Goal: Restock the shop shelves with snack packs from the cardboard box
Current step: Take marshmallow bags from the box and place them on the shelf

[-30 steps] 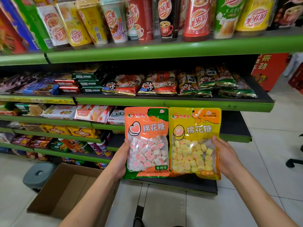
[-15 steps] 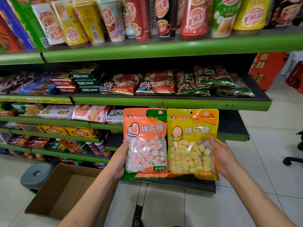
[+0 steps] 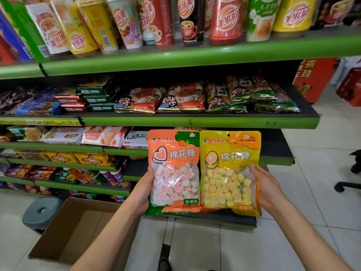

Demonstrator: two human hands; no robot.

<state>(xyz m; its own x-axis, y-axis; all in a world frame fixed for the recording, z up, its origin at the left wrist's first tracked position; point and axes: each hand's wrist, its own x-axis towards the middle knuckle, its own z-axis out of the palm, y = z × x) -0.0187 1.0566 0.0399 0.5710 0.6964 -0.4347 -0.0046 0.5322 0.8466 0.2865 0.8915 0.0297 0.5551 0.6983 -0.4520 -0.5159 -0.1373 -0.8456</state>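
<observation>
The left hand [image 3: 143, 190] grips an orange pack [image 3: 173, 171] and the right hand [image 3: 267, 189] a yellow pack [image 3: 230, 173], these 2 unshelved, the box [image 3: 78, 229] apparently empty.

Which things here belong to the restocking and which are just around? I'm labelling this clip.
Part of the job:
orange marshmallow pack, held by the left hand
yellow marshmallow pack, held by the right hand
cardboard box
bare shelf

Just around:
grey stool
drink cups
rice cracker bags
</observation>
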